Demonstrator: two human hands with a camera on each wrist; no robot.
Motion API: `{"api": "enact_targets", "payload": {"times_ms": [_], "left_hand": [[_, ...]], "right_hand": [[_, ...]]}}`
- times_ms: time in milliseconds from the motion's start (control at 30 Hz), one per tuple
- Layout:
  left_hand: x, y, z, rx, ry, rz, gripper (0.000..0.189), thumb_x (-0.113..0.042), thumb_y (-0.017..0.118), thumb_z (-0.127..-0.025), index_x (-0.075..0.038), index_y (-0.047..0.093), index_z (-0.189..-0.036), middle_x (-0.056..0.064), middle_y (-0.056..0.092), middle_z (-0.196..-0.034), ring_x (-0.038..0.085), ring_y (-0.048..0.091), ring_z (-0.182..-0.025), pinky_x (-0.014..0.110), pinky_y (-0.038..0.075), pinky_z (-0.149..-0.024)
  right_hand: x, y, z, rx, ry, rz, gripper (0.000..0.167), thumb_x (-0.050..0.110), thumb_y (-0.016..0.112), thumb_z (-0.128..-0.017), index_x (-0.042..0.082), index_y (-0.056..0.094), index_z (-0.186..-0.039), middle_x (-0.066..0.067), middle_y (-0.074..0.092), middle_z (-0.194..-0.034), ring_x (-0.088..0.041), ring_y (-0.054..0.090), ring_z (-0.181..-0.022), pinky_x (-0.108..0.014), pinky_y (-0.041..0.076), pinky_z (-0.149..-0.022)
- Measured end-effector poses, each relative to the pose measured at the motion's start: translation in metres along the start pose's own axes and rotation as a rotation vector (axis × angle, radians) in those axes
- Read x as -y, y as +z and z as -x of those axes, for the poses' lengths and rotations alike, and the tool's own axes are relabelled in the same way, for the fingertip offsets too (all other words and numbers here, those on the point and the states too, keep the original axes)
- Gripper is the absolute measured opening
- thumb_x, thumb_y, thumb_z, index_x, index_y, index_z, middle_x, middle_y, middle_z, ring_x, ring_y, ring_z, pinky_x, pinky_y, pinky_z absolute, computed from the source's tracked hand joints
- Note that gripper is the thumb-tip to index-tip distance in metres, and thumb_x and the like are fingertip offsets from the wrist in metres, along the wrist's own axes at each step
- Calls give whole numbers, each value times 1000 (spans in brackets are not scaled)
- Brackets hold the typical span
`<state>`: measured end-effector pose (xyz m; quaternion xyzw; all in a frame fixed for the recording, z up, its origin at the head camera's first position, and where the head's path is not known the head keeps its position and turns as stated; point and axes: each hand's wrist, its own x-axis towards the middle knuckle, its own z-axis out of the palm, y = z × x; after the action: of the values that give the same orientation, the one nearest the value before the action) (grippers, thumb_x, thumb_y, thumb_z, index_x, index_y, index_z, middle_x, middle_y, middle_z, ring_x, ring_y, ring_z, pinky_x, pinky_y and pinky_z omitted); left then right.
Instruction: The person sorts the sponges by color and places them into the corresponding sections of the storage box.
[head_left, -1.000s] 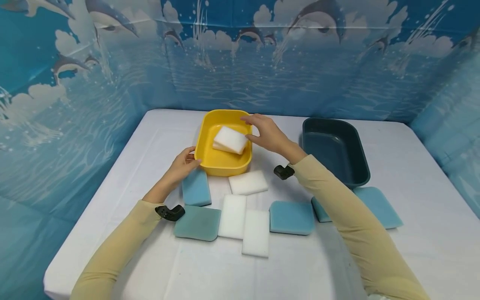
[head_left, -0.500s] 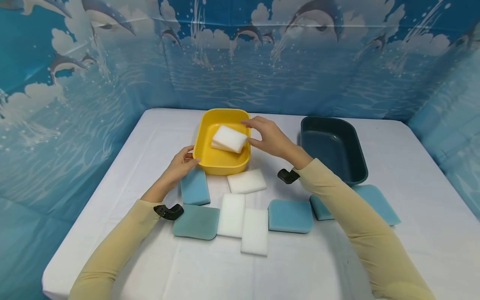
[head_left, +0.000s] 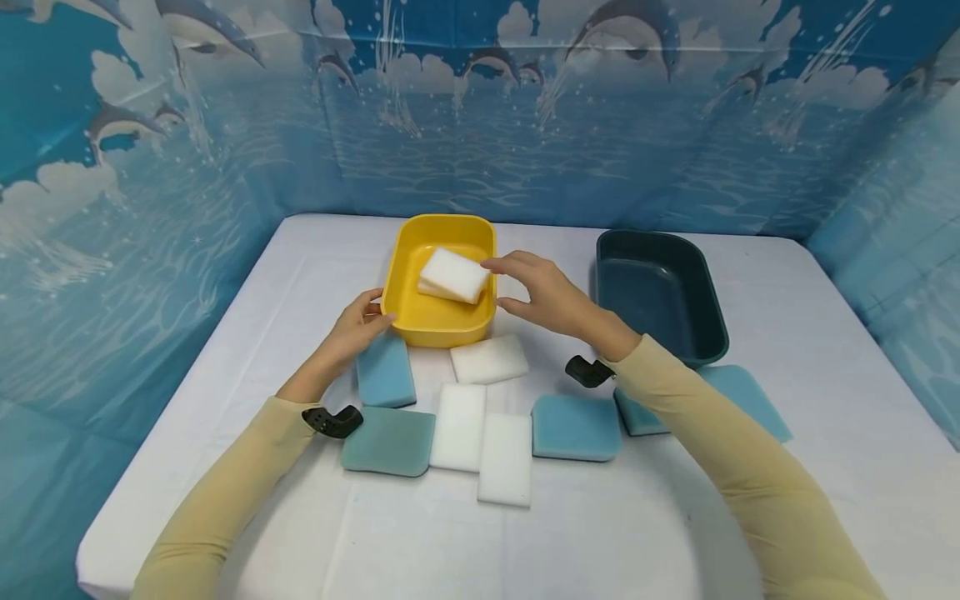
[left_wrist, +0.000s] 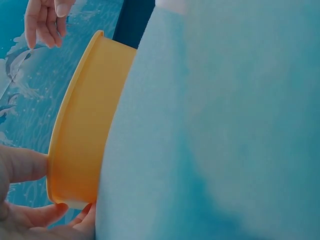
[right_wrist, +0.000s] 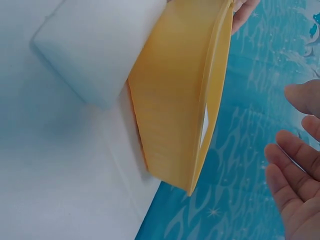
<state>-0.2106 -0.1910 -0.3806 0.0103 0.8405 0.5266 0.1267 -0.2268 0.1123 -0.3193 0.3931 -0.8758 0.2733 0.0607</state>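
Note:
A yellow plastic basin (head_left: 442, 325) stands on the table with two white sponges (head_left: 455, 273) stacked inside it. My left hand (head_left: 355, 329) holds its near left corner; in the left wrist view, thumb and fingers (left_wrist: 30, 166) lie around that corner. Beside the basin's right edge is my right hand (head_left: 551, 296), fingers spread and nothing in them. The right wrist view shows this hand apart from the basin wall (right_wrist: 175, 90). On the table in front of the basin lie a blue sponge (head_left: 386, 371) and a white sponge (head_left: 490, 360).
Nearer me lie two more white sponges (head_left: 459, 427) and a green-blue sponge (head_left: 388, 442). Another blue sponge (head_left: 576, 427) is to their right. A dark teal basin (head_left: 660, 304) stands at the back right, with further blue sponges (head_left: 744, 398) by its front, partly behind my right sleeve.
My right hand has drawn back from over the basin's right rim, rightward and a little toward me. The left hand stays at the corner, and the white sponges remain inside the basin.

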Motion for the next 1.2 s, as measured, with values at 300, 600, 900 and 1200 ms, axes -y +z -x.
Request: {"api": "enact_targets", "payload": {"times_ms": [300, 600, 900, 1200], "left_hand": [[-2, 1, -4, 2, -19, -19, 60, -20, 46, -98, -7, 19, -149, 23, 38, -139, 35, 39, -129, 47, 35, -110], [-5, 2, -3, 1, -6, -13, 60, -20, 46, -97, -5, 18, -149, 24, 38, -138, 35, 40, -128, 47, 36, -109], [-5, 3, -4, 0, -16, -16, 60, -20, 46, -98, -6, 18, -149, 23, 37, -140, 36, 40, -128, 47, 37, -109], [-2, 1, -1, -1, -32, -21, 60, -19, 46, -98, -6, 18, -149, 24, 36, -140, 36, 39, -130, 47, 36, -110]], "right_hand": [[9, -2, 21, 23, 11, 4, 52, 11, 69, -84, 9, 51, -132, -12, 59, -123, -25, 56, -114, -39, 49, -96], [20, -1, 39, 49, 1, 14, 51, 14, 69, -84, 10, 52, -132, -9, 60, -124, -23, 56, -114, -38, 50, -96], [29, 2, 56, 100, -3, 7, 51, 17, 69, -85, 9, 52, -132, -7, 60, -124, -20, 56, -114, -35, 51, -94], [38, 14, 73, 165, -73, 4, 48, 19, 67, -86, 12, 52, -131, -7, 60, -122, -18, 57, -111, -31, 52, -90]]}}
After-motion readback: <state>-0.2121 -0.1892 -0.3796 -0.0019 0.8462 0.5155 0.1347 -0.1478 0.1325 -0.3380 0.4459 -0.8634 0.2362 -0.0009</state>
